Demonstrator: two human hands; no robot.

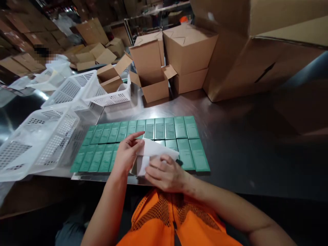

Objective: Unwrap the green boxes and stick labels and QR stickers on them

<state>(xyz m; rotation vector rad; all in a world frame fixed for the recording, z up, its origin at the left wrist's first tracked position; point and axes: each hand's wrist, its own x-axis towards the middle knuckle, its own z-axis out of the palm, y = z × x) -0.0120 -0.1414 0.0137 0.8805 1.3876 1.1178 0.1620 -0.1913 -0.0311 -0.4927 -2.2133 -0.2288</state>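
Note:
Two rows of flat green boxes lie side by side on a metal table. Over the near row, both hands hold a white folded sheet of paper. My left hand grips its left side with the index finger stretched along the top edge. My right hand pinches its lower right part from below. The paper and hands hide some green boxes in the near row. An orange mesh vest covers my chest at the bottom.
White perforated plastic baskets lie tipped at the left, more behind them. Open and closed cardboard boxes stand at the table's far side, a large carton at the right. Stacked cartons fill the background; a person's blurred figure is far left.

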